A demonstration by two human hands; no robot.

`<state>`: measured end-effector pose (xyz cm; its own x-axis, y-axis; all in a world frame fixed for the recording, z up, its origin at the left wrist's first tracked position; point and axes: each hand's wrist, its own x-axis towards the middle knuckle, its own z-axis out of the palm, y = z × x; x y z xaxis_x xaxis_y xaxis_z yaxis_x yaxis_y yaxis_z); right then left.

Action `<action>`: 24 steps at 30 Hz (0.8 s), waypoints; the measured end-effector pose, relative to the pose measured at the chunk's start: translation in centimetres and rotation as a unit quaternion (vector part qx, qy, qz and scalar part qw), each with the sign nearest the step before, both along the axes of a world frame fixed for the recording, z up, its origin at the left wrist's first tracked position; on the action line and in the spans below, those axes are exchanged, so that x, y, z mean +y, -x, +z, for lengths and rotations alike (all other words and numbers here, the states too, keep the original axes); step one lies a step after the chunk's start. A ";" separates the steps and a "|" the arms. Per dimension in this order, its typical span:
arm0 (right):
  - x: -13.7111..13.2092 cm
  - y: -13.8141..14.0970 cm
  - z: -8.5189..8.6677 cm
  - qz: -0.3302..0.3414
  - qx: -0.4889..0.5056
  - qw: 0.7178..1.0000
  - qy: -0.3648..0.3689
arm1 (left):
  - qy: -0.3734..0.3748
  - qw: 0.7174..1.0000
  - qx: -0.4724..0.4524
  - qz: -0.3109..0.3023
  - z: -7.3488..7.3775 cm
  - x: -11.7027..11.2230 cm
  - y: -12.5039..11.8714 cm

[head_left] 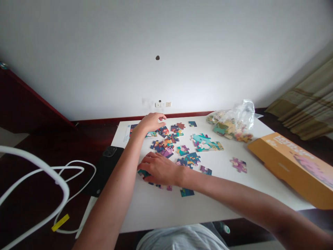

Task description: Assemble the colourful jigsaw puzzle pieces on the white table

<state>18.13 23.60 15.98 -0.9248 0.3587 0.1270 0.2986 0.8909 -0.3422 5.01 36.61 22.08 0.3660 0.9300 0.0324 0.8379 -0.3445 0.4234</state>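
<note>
My left hand (pixel 153 121) is at the far side of the white table, above a printed picture sheet (pixel 127 133). Its thumb and fingers are apart with nothing between them. Nearer to me, my right hand (pixel 160 169) has its fingers and thumb closed around a dark teal puzzle piece (pixel 142 173) at the table's left. Loose puzzle pieces (pixel 166 140) lie heaped between the hands, and more stick out from under my right palm. To the right is a joined section of puzzle (pixel 206 143) with a white rabbit. A teal piece (pixel 187 192) sits below my right wrist.
A clear plastic bag (pixel 234 121) of pieces stands at the back right, with an orange box (pixel 293 163) in front. One purple piece (pixel 238 164) lies apart. A black phone (pixel 105 170) and a white cable (pixel 65 187) are at the left.
</note>
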 end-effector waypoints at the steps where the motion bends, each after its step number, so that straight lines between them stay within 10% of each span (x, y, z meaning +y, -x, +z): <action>1: 0.0 0.1 0.0 0.004 -0.003 1.000 0.016 | -0.001 1.000 0.000 0.000 0.0 0.0 0.0; 12: 0.1 0.1 -0.2 -0.014 0.141 0.963 0.227 | -0.003 0.999 -0.047 -0.022 0.8 0.0 0.4; 19: 4.4 -1.3 1.2 -0.099 0.270 0.835 0.468 | -0.054 0.993 -0.103 -0.035 4.5 -2.0 -0.2; 24: 9.2 -4.9 2.4 -0.156 0.243 0.870 0.399 | -0.086 0.989 -0.110 -0.038 5.3 -2.8 -1.1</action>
